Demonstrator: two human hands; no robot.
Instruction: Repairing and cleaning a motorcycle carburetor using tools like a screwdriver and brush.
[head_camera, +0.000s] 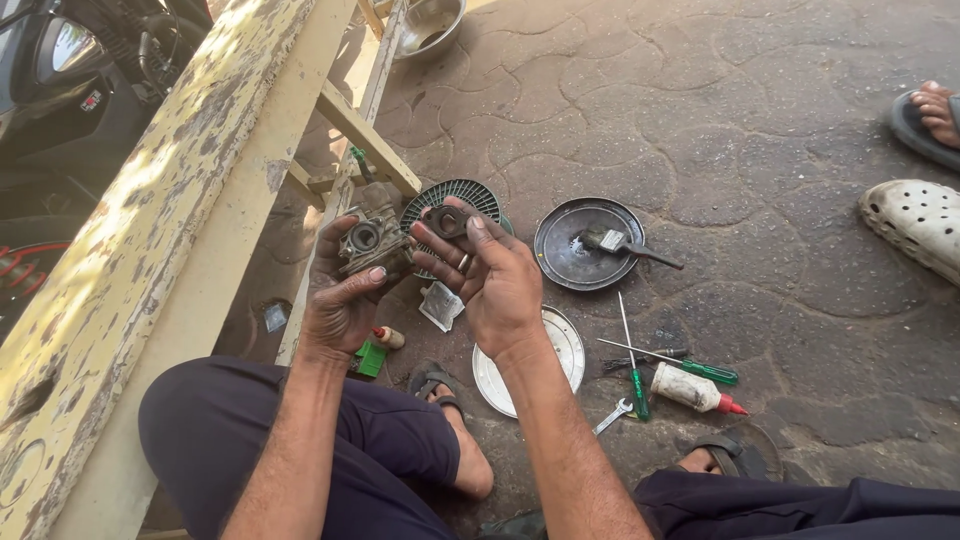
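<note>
Left hand (345, 290): grip clamped on grimy carburetor (372, 240). Right hand (495, 275): fingertips pinched on small dark ring-shaped part (449, 221), just beside carburetor. Below, on paved floor (760, 130): ribbed round filter (455, 195), dark dish (575, 255) holding brush (625, 245), white plate (565, 345), green-handled screwdrivers (638, 385).

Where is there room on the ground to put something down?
Bare paving lies beyond the dark pan. The patch by the screwdrivers, bottle, spanner and white plate is crowded.
</note>
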